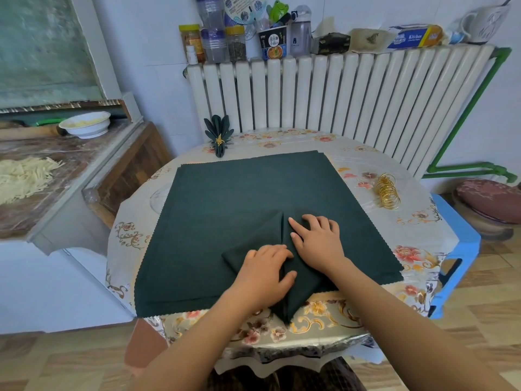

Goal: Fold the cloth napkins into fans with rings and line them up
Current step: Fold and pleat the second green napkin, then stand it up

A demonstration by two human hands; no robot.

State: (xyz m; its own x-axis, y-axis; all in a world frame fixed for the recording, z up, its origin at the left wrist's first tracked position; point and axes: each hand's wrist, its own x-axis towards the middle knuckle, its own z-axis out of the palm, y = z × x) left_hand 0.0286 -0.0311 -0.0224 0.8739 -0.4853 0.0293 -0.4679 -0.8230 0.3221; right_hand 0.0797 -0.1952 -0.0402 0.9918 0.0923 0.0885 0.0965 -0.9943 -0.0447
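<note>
A stack of flat dark green napkins point(225, 198) covers the middle of the round table point(417, 244). On top, near the front edge, lies a partly folded dark green napkin point(262, 238) in a kite shape, its tip hanging over the table's edge. My left hand point(265, 273) rests on its left flap, thumb against the centre crease. My right hand point(318, 239) presses flat on the right flap with straight fingers. A finished fan napkin point(218, 131) in a gold ring stands at the table's far left. Several gold rings point(387, 191) lie in a pile at the right.
A white radiator point(338, 91) stands behind the table, with jars, bottles and boxes on top. A counter at the left holds a white bowl point(86, 124) and shredded dough point(22, 176). A blue stool point(456, 249) and a cushioned seat point(490, 201) stand at the right.
</note>
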